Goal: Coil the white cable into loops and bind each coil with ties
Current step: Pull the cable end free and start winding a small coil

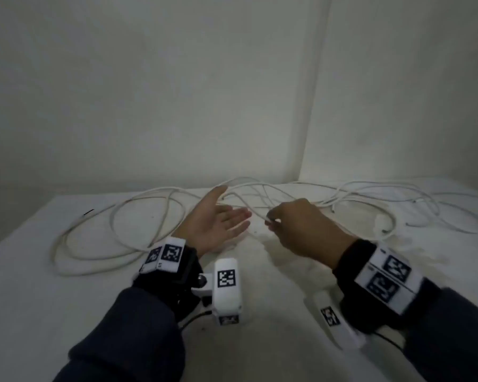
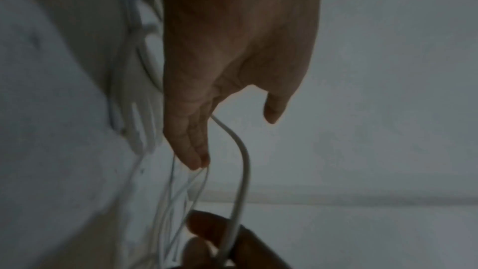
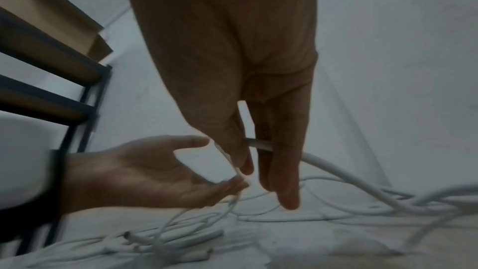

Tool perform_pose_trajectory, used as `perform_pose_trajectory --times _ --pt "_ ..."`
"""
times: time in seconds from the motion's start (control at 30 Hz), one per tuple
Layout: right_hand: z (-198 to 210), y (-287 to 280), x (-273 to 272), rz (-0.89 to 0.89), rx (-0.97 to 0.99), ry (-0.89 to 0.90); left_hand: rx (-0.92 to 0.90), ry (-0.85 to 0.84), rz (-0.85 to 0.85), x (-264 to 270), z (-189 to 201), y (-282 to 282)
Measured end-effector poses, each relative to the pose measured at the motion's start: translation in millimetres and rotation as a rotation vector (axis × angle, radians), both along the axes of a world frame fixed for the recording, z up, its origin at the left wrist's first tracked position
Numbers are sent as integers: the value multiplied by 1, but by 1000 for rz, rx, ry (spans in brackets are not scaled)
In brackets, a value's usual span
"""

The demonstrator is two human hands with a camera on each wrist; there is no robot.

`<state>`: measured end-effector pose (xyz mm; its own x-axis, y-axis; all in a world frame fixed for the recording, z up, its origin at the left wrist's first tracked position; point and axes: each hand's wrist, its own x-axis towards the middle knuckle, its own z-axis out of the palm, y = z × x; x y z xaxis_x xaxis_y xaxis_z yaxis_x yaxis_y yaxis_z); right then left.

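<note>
Right hand (image 1: 301,224) pinches thin white round cable (image 1: 249,209) | left hand (image 1: 218,219) open, palm up, just left | cable runs far-right across white counter (image 1: 25,299).

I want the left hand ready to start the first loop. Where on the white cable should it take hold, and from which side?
Probably the raised stretch of cable just left of the right hand, which pinches it off the table. The open left hand sits palm up beside it, so close thumb and fingers from the left; that span hangs apart from the tangle behind.
</note>
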<state>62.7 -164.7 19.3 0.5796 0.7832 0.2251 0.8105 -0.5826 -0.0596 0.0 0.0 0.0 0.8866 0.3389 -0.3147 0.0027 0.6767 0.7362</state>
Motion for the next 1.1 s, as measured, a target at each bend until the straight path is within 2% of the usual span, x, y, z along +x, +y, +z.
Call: perform_pose_trajectory --times 0.07,0.13,0.23,0.33,0.37,0.47,0.53,0.6,0.67,0.77,0.83,0.9,0.97,1.03,1.1 --pt "-4 -7 -2 25 -70 -8 -117 -93 76 9 8 -1" --pt "-6 -14 -6 16 -85 60 -181 -169 161 19 15 -1" --pt "2 -23 2 13 -117 278 57 -152 188 22 23 -6" --pt "9 -29 14 -20 -92 743 402 -43 76 10 23 -12" --pt "11 -29 20 -48 -34 829 504 27 43 6 20 -13" --pt "12 -14 49 -176 182 792 734 234 -15 -3 7 -13" --pt "12 1 63 -237 243 752 805 268 -45 -10 3 -16" --pt "14 16 71 -268 243 803 756 131 14 -11 5 -16" --pt "16 26 68 -272 213 880 627 -100 150 -15 14 -8" --pt "17 36 57 -200 216 946 683 -370 244 -22 32 7" --pt "15 39 52 -162 135 833 692 -488 278 -29 42 12" --pt "11 36 52 -169 -31 641 629 -542 330 -33 49 14" --pt "7 26 51 -233 -152 556 544 -530 397 -33 50 16" --pt "2 16 50 -309 -183 553 454 -485 431 -33 45 14" --pt "-2 7 44 -371 -114 638 399 -425 424 -34 36 8"
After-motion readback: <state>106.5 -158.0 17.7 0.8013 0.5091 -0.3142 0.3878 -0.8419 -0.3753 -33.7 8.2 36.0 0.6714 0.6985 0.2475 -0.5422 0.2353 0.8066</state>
